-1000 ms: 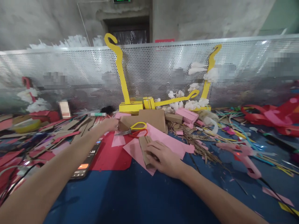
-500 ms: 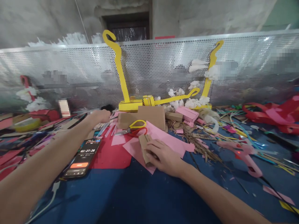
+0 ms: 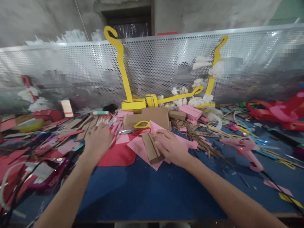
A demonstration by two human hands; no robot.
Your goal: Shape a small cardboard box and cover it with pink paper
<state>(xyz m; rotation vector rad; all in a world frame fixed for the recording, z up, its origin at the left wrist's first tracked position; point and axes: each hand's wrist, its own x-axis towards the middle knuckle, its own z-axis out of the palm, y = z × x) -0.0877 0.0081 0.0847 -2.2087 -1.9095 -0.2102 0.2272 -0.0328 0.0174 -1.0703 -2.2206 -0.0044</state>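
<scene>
My right hand (image 3: 169, 145) rests against the right side of a small folded cardboard box (image 3: 150, 150), its fingers bent over the edge. The box lies on pink paper (image 3: 135, 145) over a red sheet (image 3: 118, 156). My left hand (image 3: 98, 139) is low over the clutter left of the red sheet, fingers forward and somewhat apart; its fingertips are partly hidden, and nothing shows in its grasp. Scissors (image 3: 142, 124) with yellow and red handles lie beyond the box, against a larger cardboard piece (image 3: 154, 117). A green-and-white marker (image 3: 101, 112) lies beyond my left hand.
A pink glue gun (image 3: 244, 150) with a black cord lies at the right. Yellow hook-shaped pieces (image 3: 123, 72) stand by a perforated metal panel (image 3: 152, 69). Dry twigs (image 3: 206, 148) and paper scraps spread across the blue table (image 3: 147, 196). A purple object (image 3: 51, 177) and cables lie left.
My left hand has drawn back toward me from the far clutter, and its forearm has swung right. The phone no longer shows. The cardboard box has turned slightly under my right hand.
</scene>
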